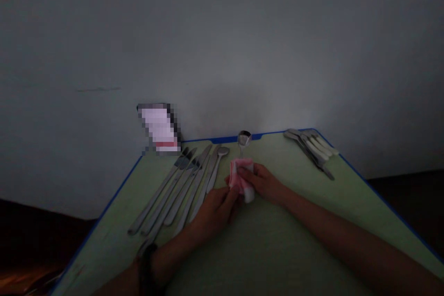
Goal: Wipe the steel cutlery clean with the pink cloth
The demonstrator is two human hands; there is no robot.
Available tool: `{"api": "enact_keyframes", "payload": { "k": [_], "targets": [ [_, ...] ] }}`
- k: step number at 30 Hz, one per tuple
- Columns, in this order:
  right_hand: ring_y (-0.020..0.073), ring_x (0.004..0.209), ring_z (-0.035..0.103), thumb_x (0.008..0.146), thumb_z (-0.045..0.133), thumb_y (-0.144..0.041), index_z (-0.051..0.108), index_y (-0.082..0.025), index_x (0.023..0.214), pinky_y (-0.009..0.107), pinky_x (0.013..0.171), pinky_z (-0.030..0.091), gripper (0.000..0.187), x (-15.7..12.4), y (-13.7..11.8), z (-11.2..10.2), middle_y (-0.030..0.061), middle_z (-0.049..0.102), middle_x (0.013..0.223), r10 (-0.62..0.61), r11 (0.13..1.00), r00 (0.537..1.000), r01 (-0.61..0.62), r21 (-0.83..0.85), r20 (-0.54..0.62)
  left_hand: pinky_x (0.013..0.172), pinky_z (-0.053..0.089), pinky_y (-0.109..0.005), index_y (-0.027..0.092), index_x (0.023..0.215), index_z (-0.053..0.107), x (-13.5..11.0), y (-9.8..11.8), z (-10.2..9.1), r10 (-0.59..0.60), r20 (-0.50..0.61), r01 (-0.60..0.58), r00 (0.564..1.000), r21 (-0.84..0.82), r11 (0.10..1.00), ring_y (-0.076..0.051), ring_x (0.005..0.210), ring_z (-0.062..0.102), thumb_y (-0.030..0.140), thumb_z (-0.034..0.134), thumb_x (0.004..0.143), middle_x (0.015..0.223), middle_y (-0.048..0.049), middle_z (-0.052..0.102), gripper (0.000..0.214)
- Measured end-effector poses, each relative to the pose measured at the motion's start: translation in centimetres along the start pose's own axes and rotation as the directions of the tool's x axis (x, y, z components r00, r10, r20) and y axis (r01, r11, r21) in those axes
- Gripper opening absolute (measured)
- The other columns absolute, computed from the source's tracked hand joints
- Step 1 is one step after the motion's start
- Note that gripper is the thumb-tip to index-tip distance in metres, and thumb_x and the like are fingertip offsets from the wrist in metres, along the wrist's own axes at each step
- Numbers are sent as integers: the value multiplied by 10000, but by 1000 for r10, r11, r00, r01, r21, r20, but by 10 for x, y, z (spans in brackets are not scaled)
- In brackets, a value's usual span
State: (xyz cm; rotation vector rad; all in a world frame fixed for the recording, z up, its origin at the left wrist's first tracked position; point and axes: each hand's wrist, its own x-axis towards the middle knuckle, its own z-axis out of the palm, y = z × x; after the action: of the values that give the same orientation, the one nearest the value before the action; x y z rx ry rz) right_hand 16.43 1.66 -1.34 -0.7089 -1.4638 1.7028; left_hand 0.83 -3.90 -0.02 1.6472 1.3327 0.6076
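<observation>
My right hand (pixel 265 184) is closed around a pink and white cloth (pixel 242 172) near the middle of the green table (pixel 277 240). A spoon (pixel 244 139) sticks up out of the cloth, bowl upward. My left hand (pixel 217 210) is closed at the lower end of the cloth, its fingertips touching it; whether it grips the spoon's handle is hidden. A dark band sits on my left wrist (pixel 147 263).
Several knives and a spoon (pixel 180 189) lie in a row left of my hands. Another bunch of cutlery (pixel 312 148) lies at the far right corner. A blurred card (pixel 159 128) leans on the wall at the far left corner. The table has a blue edge (pixel 222 139).
</observation>
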Motion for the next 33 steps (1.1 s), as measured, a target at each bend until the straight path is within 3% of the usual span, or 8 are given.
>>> {"api": "enact_keyframes", "payload": {
  "k": [12, 17, 21, 22, 23, 25, 28, 33],
  "targets": [
    [113, 576, 567, 818, 491, -503, 641, -125, 891, 236, 560, 442, 413, -4, -1, 5, 28, 639, 702, 20, 996, 998, -24, -80, -57, 553, 409, -217, 157, 547, 559, 0, 6, -1, -1, 16, 0, 1000, 22, 1000, -116, 431, 488, 570, 152, 893, 401, 23, 464, 676],
    [133, 643, 597, 801, 507, -518, 644, -134, 881, 252, 601, 453, 415, -2, 6, 3, 47, 666, 785, 28, 997, 996, -34, -65, -90, 562, 416, -225, 161, 536, 535, 4, 11, -6, -4, 99, -2, 995, 65, 998, -118, 445, 499, 575, 170, 883, 427, 13, 491, 651],
    [131, 633, 592, 779, 538, -519, 637, -133, 895, 259, 619, 455, 415, 3, 10, 1, 40, 662, 768, 52, 998, 994, -55, -22, -100, 511, 423, -238, 155, 642, 600, 10, 25, -27, -41, 253, 30, 967, 49, 998, -138, 455, 539, 596, 264, 854, 491, -17, 575, 593],
    [130, 639, 592, 774, 548, -515, 634, -133, 899, 261, 630, 455, 411, 5, 11, 1, 37, 660, 767, 55, 998, 993, -56, -10, -105, 520, 432, -240, 158, 668, 619, 12, 29, -36, -76, 367, 52, 927, 74, 996, -143, 474, 560, 593, 302, 846, 516, -28, 600, 567],
    [131, 649, 593, 767, 562, -509, 631, -133, 900, 261, 639, 454, 405, 5, 11, 2, 35, 659, 767, 51, 999, 991, -51, 4, -120, 517, 436, -241, 157, 649, 628, 14, 33, -45, -91, 404, 62, 910, 84, 995, -143, 468, 565, 588, 341, 836, 519, -37, 611, 550],
    [133, 672, 596, 759, 578, -498, 625, -131, 904, 265, 659, 454, 397, 5, 12, 3, 37, 659, 783, 42, 999, 988, -38, 34, -149, 526, 440, -241, 160, 620, 630, 21, 39, -63, -101, 406, 64, 908, 104, 992, -135, 452, 561, 565, 372, 833, 506, -39, 613, 526],
    [140, 700, 606, 775, 566, -485, 621, -131, 923, 285, 696, 463, 387, 1, 10, 4, 50, 663, 815, 30, 996, 987, -15, 92, -160, 517, 445, -242, 144, 622, 628, 28, 45, -83, -123, 326, 64, 937, 186, 980, -139, 466, 573, 536, 410, 825, 532, -51, 629, 492],
    [167, 749, 630, 774, 577, -465, 623, -149, 951, 332, 751, 478, 366, 0, 8, 6, 86, 673, 908, 59, 971, 982, -14, 239, -180, 516, 433, -211, 122, 723, 655, 25, 48, -88, -57, 340, -15, 939, 205, 979, -122, 503, 597, 522, 394, 839, 639, -75, 680, 492]
  ]
}}
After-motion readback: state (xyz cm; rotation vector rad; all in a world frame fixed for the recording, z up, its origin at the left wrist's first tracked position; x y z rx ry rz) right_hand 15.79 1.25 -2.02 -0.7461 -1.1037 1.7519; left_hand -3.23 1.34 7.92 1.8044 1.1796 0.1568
